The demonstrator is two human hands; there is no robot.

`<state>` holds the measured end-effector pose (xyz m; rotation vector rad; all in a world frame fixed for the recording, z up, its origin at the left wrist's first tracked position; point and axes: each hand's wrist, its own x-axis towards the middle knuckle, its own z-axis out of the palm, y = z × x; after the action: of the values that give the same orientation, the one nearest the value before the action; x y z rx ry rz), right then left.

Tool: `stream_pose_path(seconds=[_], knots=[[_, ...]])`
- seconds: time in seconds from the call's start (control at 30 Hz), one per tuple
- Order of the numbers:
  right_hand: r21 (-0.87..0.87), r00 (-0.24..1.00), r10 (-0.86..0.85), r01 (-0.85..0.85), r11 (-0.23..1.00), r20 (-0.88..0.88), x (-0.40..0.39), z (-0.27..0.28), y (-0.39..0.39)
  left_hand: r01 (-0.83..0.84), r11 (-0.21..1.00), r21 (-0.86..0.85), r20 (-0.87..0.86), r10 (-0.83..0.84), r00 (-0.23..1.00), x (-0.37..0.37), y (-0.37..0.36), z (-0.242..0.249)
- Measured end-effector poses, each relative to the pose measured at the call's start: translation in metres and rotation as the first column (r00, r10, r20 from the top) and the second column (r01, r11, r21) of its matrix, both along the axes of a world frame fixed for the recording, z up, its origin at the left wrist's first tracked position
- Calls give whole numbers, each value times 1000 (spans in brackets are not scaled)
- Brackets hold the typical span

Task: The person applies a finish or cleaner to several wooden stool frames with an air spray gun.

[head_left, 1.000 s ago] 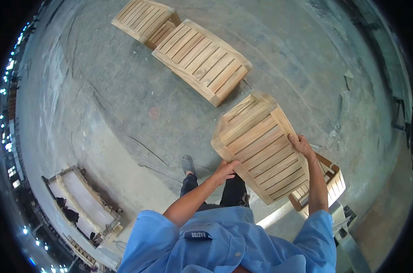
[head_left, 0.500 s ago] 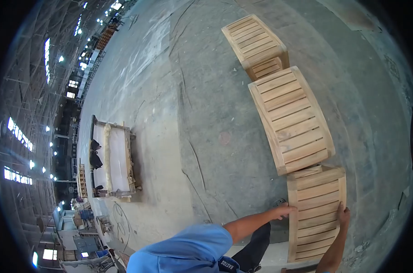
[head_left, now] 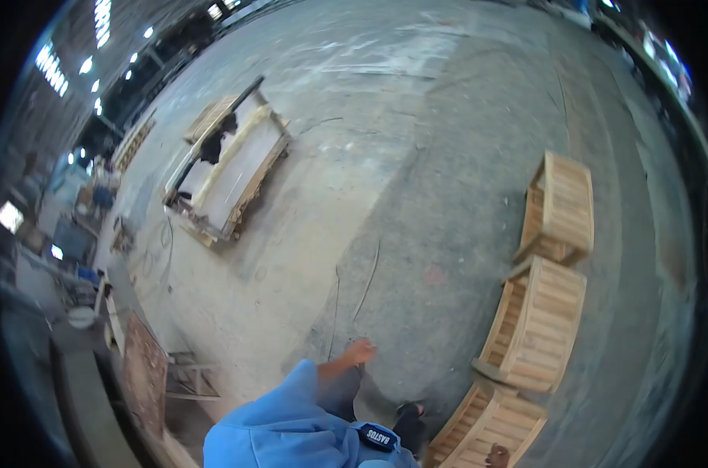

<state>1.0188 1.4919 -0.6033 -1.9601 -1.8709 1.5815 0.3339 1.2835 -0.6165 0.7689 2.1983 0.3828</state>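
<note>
The nearest slatted wooden stool (head_left: 508, 425) stands at the bottom right, partly cut off by the frame. My right hand (head_left: 496, 455) overlaps its slatted top at the lower edge of the view, small and blurred, with the finger position unclear. Away from the stool, my left hand (head_left: 359, 351) hangs over the floor beside my leg, loosely open and holding nothing. A second slatted stool (head_left: 553, 324) stands close behind the nearest one. Beyond it is a third (head_left: 570, 204), the three forming a row.
A wood-framed piece with a pale panel (head_left: 241, 171) rests on the concrete floor (head_left: 447, 195) at the upper left. A brown board (head_left: 145, 374) leans near a wooden frame (head_left: 196, 380) at the lower left. Cables lie across the floor.
My view has swung, moving the stools lower and rightward in frame. My left hand has come off the nearest stool's edge. My right hand now appears over its slats.
</note>
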Motion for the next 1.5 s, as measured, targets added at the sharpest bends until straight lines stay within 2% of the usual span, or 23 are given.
stream_pose_path(seconds=[0.03,0.1,0.17,0.2,0.23,0.27,0.33,0.5,0.63,0.7,0.73,0.77,0.8,0.83,0.9,0.93,0.97,1.0,1.13,1.23,1.3,1.37,1.5], knots=[[-225,977,-180,202,953,118,-36,30,2,-25,982,187,-73,40,997,-30,-37,-6],[-167,982,-172,182,969,74,-107,76,9,-285,959,14,-73,285,956,-81,-79,18],[-90,977,-210,213,973,50,-175,107,10,-268,957,-112,-86,260,962,-122,-120,27],[-57,974,-224,226,973,31,-210,118,17,-358,931,-73,-15,358,934,-140,-139,40],[-6,979,-170,170,985,-110,-226,106,13,-450,891,-54,63,453,889,-152,-166,50],[112,988,-141,147,983,-60,-264,115,7,-505,860,-75,121,511,851,-166,-187,56],[80,1000,15,-16,997,13,-342,131,4,-609,784,-119,226,619,752,-201,-222,67],[-57,880,444,-441,896,171,-522,158,20,-935,347,73,210,911,355,-254,-298,82],[-92,695,654,-661,745,299,-672,165,66,-995,-22,101,303,953,10,-266,-357,100],[-37,544,773,-810,586,327,-751,163,97,-987,-157,34,352,926,-135,-262,-388,106],[156,324,907,-944,291,269,-785,132,134,-975,-221,-5,374,904,-207,-256,-401,110],[391,103,948,-920,-24,300,-820,103,169,-951,-308,-5,353,890,-290,-244,-410,110],[-17,697,689,-700,713,197,-890,137,146,-921,-390,14,333,870,-363,-241,-423,101],[19,724,648,-670,742,234,-951,128,146,-886,-462,30,309,848,-431,-232,-434,92],[75,649,732,-756,650,207,-1073,144,124,-819,-564,-105,266,778,-570,-224,-443,101],[271,619,772,-774,572,140,-1131,128,114,-793,-598,-114,278,747,-604,-222,-444,105],[242,539,840,-825,510,66,-1193,131,97,-766,-630,-131,293,713,-637,-217,-440,106],[155,500,866,-856,493,3,-1250,164,57,-810,-566,-154,283,760,-585,-219,-439,112],[364,240,963,-892,270,-126,-1420,218,-97,-856,-440,-272,317,799,-511,-259,-457,151],[370,161,938,-888,273,-307,-1475,235,-202,-842,-444,-306,350,770,-534,-294,-520,135],[324,105,974,-931,167,-201,-1489,226,-242,-802,-518,-298,383,705,-597,-335,-580,117],[261,77,994,-964,56,71,-1490,187,-261,-705,-642,-300,426,571,-702,-385,-648,104],[-70,174,976,-980,185,132,-1444,224,-315,-686,-725,-66,439,596,-672,-515,-763,127]])
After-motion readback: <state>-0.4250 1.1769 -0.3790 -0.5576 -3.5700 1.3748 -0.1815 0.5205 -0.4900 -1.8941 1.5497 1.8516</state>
